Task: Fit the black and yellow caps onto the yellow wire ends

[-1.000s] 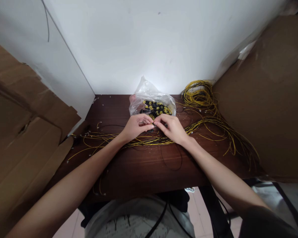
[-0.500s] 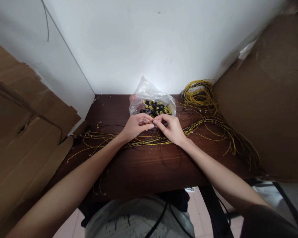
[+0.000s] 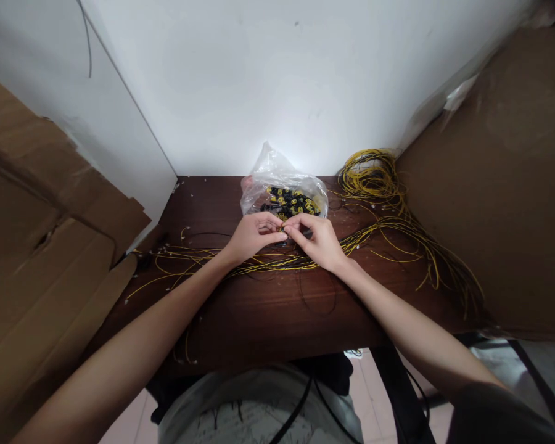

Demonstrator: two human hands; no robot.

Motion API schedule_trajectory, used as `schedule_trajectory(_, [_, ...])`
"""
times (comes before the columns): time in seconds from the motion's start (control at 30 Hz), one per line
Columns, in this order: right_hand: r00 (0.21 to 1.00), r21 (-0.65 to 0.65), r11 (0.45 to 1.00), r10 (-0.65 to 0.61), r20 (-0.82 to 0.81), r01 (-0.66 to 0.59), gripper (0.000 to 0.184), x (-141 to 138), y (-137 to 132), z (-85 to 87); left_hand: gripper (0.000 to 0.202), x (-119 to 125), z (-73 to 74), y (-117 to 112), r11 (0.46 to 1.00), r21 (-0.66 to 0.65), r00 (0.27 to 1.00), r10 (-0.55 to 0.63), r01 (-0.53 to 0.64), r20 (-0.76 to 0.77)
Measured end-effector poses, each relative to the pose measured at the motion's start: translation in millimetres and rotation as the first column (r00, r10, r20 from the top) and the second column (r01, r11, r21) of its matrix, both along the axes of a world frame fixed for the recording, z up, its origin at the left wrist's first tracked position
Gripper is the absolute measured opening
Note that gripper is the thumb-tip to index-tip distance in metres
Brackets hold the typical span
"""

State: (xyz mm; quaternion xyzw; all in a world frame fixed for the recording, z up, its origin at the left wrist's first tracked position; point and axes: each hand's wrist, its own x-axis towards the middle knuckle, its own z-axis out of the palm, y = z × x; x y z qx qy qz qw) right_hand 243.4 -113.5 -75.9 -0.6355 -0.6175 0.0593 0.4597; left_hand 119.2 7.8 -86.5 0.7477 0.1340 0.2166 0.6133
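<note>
Pinching together: two hands [image 3: 254, 237] [image 3: 318, 242], one bag [image 3: 272, 169]

Bag [image 3: 277, 179] on table [image 3: 268, 308] by wall [image 3: 259, 92], wire coil [image 3: 372, 176] right of bag

dim scene, bright wall glare, edges seemingly warped.
</note>
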Motion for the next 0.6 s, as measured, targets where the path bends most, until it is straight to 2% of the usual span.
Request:
schedule_trajectory(0.47, [0.983,-0.062,0.998,0.016,-0.183,-0.028,0.02,-1.1,1.8,-3.0,0.025,-0.1,-1.6,-0.2,0.999,-0.038,1.0,0.025,-0.025,0.011])
schedule_trajectory(0.6, [0.985,-0.078,0.997,0.016,-0.174,-0.03,0.019,-1.0,2.2,-2.3,0.026,0.0,-1.1,-0.1,0.999,-0.034,1.0,0.018,-0.017,0.008])
